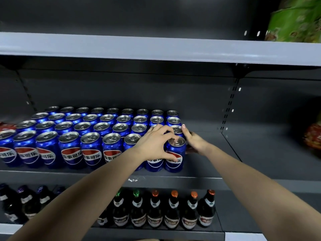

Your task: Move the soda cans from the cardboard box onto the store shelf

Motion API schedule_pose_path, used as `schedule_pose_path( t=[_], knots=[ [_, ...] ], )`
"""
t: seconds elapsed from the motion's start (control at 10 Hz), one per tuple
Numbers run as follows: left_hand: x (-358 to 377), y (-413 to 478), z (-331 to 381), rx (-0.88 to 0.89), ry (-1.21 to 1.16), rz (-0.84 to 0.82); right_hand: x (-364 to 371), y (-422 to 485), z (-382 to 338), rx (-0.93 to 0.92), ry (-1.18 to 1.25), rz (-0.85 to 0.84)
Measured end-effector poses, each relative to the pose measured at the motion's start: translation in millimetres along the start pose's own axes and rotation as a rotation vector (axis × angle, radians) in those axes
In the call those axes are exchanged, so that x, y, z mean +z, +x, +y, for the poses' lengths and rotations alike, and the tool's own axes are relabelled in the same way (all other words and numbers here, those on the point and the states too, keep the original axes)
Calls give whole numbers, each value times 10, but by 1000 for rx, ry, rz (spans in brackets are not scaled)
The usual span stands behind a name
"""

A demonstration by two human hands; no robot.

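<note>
Can: end can (175, 153), blue, upright on store shelf (208, 159). It's in the front row, rightmost col., touching its neighbour on the left.
L hand: left hand (152, 145) grips end can from above. Fingers curl over the top rim, thumb sits low on the label front.
R hand: right hand (194, 142) is just beside the can on its right. Fingers are fairly straight, laid along the can's side and up to the rear can (176, 130). Seems to hold nothing; palm side is hidden.
Block: can block (90, 129), four rows deep, all upright and tight-packed. It ends at this col.
Box: cardboard box not in view, so can't tell how many cans are left.
Step (my read): squaring the end can into the front row before letting go.
Do it well: turn logo to face out like the rest. Use R hand as a side stop and nudge w/ L hand till the can sits flush w/ the front line. Let go straight up so it doesn't tip.
Risk: a hard push left could knock neighbours out of line.
Below: bottles (172, 211) on the lower shelf, mixed cap colours.
Above: upper shelf (156, 49), w/ green packet (295, 20) at far right.
Sides: red packet (312, 136) well apart on the right, blurred.
</note>
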State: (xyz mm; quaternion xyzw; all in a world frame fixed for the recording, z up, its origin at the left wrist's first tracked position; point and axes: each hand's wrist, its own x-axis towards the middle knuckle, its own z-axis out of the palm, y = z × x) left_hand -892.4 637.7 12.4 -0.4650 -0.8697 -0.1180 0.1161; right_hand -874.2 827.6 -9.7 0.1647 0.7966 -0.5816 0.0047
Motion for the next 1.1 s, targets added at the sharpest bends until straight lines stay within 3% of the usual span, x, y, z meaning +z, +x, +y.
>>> schedule_pose_path(
  t=[0.2, 0.4, 0.6, 0.8, 1.0, 1.1],
  knots=[
    [50, -3, 25, 13, 9, 92, -60, -29, 74, -8, 129, -64],
    [192, 13, 89, 7, 185, 209, -104, -60, 163, 9, 236, -111],
    [203, 3, 88, 45, 276, 246, -11, -60, 256, -52, 214, -9],
    [253, -46, 79, 97, 351, 275, 26, -84, 253, 0, 317, -3],
    [228, -202, 73, 79, 466, 144, 95, -191, 239, 68, 406, 3],
    [96, -242, 159, 18, 415, 7, 147, -215, 332, -12, 288, 222]
  ],
)
